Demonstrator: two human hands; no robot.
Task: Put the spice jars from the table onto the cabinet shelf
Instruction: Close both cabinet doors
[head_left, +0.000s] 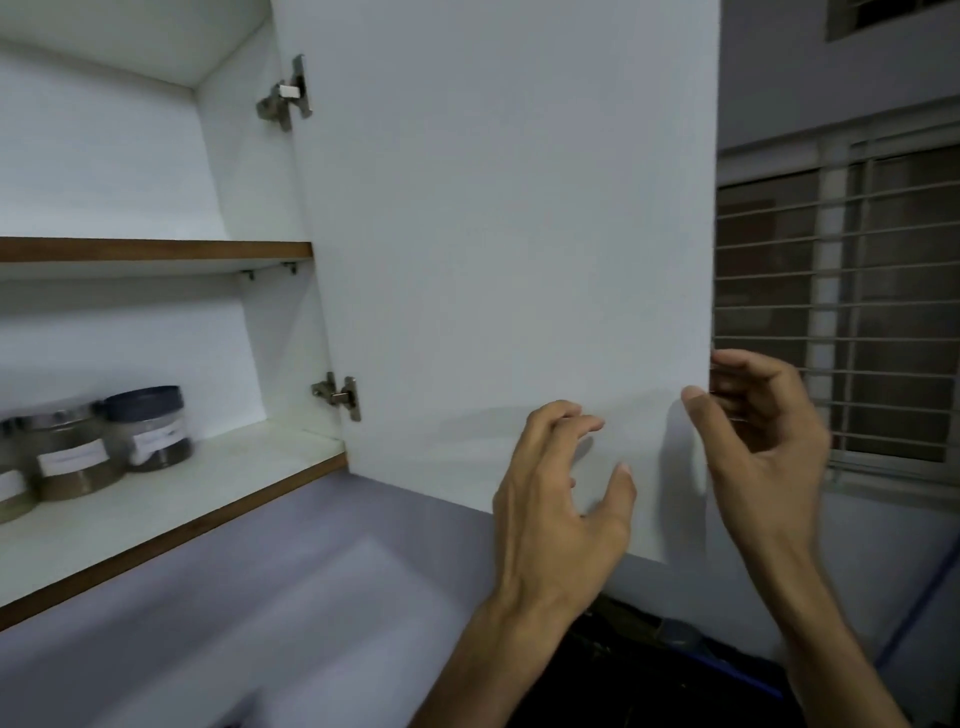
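Note:
Three spice jars stand on the lower cabinet shelf (218, 483) at the far left: one with a dark blue lid (150, 431), one with a shiny lid (75, 457), and one cut off by the frame edge (10, 491). All have white labels. My left hand (561, 493) hovers in front of the inner face of the open cabinet door (509, 234), fingers loosely curled, holding nothing. My right hand (758, 421) is at the door's free edge, thumb in front, fingers at or behind the edge, with a gap between them. It is slightly blurred.
The upper shelf (156, 250) has a brown front edge. Two metal hinges (285, 96) (340, 395) hold the door. A barred window (841, 291) is to the right. A dark surface (649, 675) lies below the hands.

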